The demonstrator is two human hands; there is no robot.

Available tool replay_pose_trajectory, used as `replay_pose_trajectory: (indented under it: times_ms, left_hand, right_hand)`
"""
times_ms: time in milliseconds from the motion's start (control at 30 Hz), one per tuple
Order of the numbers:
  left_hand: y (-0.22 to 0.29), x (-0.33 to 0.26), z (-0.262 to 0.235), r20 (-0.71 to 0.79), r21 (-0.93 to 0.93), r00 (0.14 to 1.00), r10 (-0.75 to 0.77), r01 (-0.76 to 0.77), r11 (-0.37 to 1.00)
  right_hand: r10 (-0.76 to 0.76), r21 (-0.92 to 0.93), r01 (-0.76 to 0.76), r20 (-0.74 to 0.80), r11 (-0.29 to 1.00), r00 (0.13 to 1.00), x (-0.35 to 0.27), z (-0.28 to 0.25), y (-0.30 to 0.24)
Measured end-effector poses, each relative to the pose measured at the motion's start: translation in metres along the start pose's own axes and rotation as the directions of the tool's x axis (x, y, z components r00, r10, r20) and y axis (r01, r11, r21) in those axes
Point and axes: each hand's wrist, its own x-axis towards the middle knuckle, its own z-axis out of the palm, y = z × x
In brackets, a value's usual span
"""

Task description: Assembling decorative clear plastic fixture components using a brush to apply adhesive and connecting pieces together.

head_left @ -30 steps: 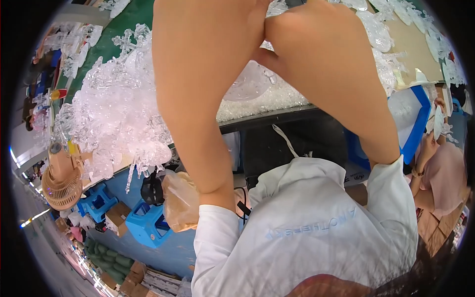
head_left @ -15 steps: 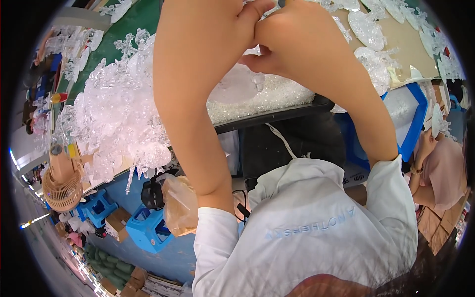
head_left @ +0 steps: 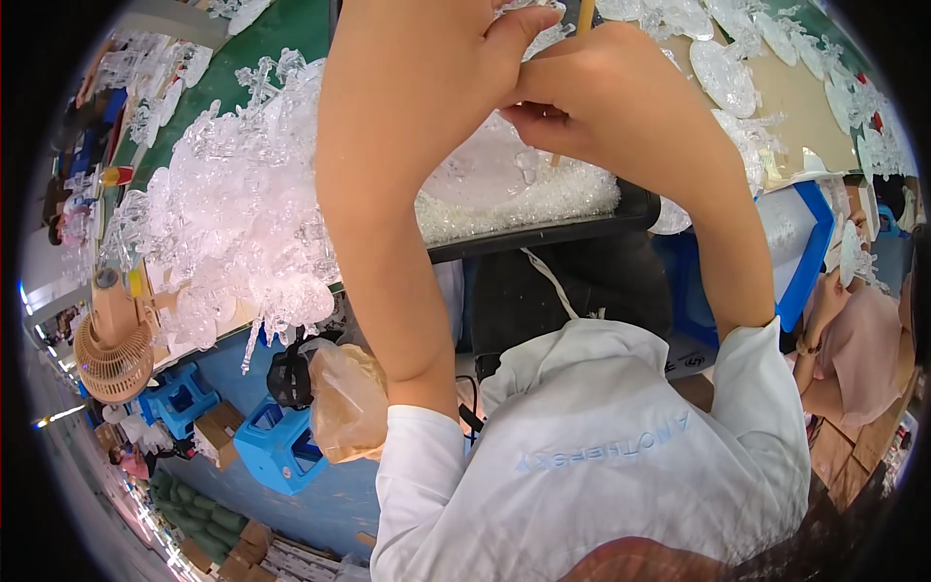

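- Currently, the right hand [head_left: 596, 82] is keeping its grip closed around a thin yellow stick [head_left: 586, 14], which is poking out above the knuckles and showing again below the fingers.
- The left hand [head_left: 502, 41] is resting against the right one, its thumb extending toward the stick; its other fingers are hiding behind the wrist, so whether this grip is closing on anything cannot be told.
- A clear plastic piece [head_left: 551, 39] is showing just beside the left thumb.
- Below both hands, a clear disc [head_left: 473, 177] with a small peg is lying on glittering white granules [head_left: 548, 209] in a black tray [head_left: 558, 233].
- Left of the forearms, a heap of clear plastic ornaments [head_left: 228, 199] is covering part of the green table [head_left: 296, 24].
- To the right, more clear oval pieces [head_left: 722, 73] are lying on a beige board [head_left: 787, 102].
- Near the right elbow, a blue crate [head_left: 821, 252] is standing; beyond it, a co-worker's hand [head_left: 829, 293] is holding a similar clear piece.
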Motion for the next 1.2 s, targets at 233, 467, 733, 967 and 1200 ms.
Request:
replay_pose_trajectory:
  times_ms: [233,467,733,967,1200]
  left_hand:
    - [0.01,-0.002,-0.005,-0.059,-0.095,0.98,-0.189,0.183,0.979]
    - [0.007,-0.003,-0.003,-0.059,-0.059,0.978,-0.2,0.197,0.979]
    - [0.012,-0.001,-0.004,-0.06,-0.113,0.967,-0.248,0.241,0.964]
    - [-0.021,-0.025,0.005,-0.225,-0.008,0.961,-0.158,0.161,0.987]
    - [-0.02,-0.033,0.005,-0.536,-0.223,0.832,-0.14,0.021,0.975]
  right_hand:
    - [-0.02,-0.048,0.02,0.005,0.999,1.0,-0.002,-0.003,-0.005]
    - [-0.016,-0.095,0.017,0.014,0.995,1.0,-0.002,0.005,-0.003]
    - [0.005,-0.027,-0.005,0.003,1.0,1.0,-0.004,0.01,0.001]
    - [0.057,-0.076,-0.077,-0.233,0.994,0.971,-0.017,0.006,-0.003]
    - [0.361,0.317,-0.218,-0.519,0.923,0.775,-0.039,0.021,-0.018]
